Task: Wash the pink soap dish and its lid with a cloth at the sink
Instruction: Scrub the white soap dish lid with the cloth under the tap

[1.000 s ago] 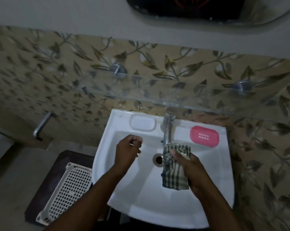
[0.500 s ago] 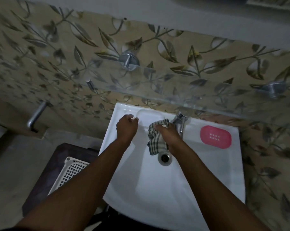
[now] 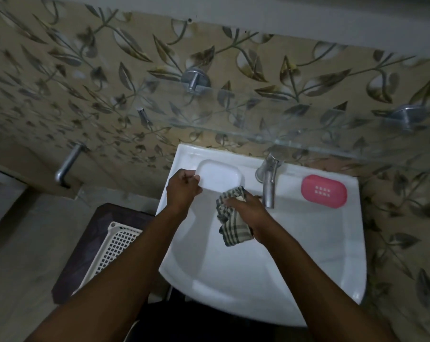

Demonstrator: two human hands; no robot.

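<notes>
The pink soap dish (image 3: 323,191), with small drain holes in its top, lies on the back right ledge of the white sink (image 3: 258,272). A white rounded lid (image 3: 221,175) sits on the back left ledge. My left hand (image 3: 183,191) pinches the lid's left edge. My right hand (image 3: 248,211) holds a bunched grey checked cloth (image 3: 230,225) over the basin, just left of the tap (image 3: 268,181), close to the lid's near right corner. The drain is hidden under my right hand and the cloth.
A glass shelf (image 3: 258,124) on metal brackets juts out above the back of the sink. To the left of the sink, a white lattice basket (image 3: 112,250) rests on a dark stool (image 3: 90,228). A metal pipe (image 3: 68,164) sticks out of the tiled wall.
My left hand has reached from over the basin to the lid's left edge and closed on it. My right hand has carried the cloth from under the tap toward the lid. The view has tilted down.
</notes>
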